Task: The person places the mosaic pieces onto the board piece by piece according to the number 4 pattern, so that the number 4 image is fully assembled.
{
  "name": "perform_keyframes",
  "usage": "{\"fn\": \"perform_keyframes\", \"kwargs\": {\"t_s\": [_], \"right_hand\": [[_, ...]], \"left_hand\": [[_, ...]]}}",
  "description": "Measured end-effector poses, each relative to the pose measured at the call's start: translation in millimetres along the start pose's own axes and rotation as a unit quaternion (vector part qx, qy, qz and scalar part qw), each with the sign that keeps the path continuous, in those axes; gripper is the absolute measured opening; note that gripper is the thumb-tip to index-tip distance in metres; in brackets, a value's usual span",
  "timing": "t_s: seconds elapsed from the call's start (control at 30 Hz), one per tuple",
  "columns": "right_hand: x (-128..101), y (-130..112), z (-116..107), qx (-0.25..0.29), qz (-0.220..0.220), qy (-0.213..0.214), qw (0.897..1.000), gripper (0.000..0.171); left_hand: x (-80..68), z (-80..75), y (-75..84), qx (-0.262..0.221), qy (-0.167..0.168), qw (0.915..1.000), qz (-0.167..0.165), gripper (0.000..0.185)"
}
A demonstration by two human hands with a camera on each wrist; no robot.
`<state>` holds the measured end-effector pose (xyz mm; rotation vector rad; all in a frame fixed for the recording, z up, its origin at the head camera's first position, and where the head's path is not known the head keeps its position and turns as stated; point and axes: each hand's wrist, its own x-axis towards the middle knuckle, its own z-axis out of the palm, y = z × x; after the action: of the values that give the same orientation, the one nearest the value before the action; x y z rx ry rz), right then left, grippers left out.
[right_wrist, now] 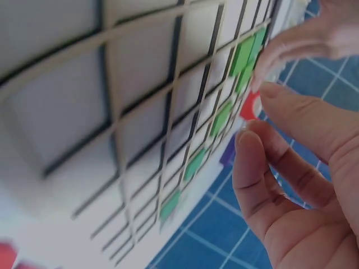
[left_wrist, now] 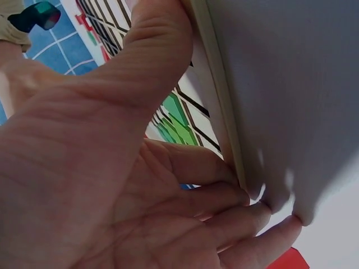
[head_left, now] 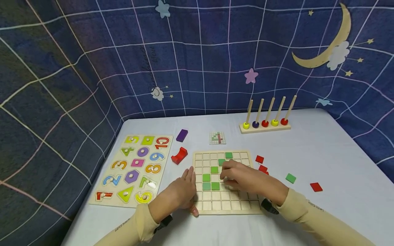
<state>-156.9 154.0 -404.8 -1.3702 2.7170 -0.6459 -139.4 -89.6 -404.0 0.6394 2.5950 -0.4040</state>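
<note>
While the left hand [head_left: 181, 191] lies flat, fingers straight against the wooden grid board's [head_left: 226, 206] left edge, the right hand [head_left: 243, 177] hovers mid-board, fingers loosely bent beside square green tiles [head_left: 210, 186].

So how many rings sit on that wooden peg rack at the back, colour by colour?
Yellow wooden rings: 2
Dark blue wooden ring: 1
Red wooden rings: 2
Total: 5, one at the foot of each peg of the wooden peg rack.
</note>
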Motion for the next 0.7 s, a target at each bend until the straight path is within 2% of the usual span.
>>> {"fn": "perform_keyframes", "kwargs": {"t_s": [0.1, 0.23, 0.47, 0.57, 0.7], "right_hand": [[-11, 6, -6, -0.018, -0.006, 0.016, 1.0, 0.012], [-33, 16, -17, -0.023, 0.014, 0.029, 0.999, 0.016], [-75, 36, -33, -0.015, 0.101, 0.029, 0.994, 0.02], [-94, 46, -38, -0.024, 0.151, 0.025, 0.988, 0.021], [-119, 60, -38, -0.063, 0.209, 0.01, 0.976, 0.021]], "left_hand": [[-0.5, 1.1, -1.5, -0.009, 0.003, 0.9999, 0.005, 0.133], [-1.2, 2.0, -3.2, -0.006, 0.011, 0.9998, 0.014, 0.134], [-1.9, 1.3, -2.6, -0.001, 0.011, 0.9999, 0.012, 0.133], [-2.3, 1.5, -2.1, 0.0, 0.013, 0.9998, 0.012, 0.133], [-1.9, 1.5, -1.7, 0.002, 0.011, 0.9999, 0.011, 0.132]]}}
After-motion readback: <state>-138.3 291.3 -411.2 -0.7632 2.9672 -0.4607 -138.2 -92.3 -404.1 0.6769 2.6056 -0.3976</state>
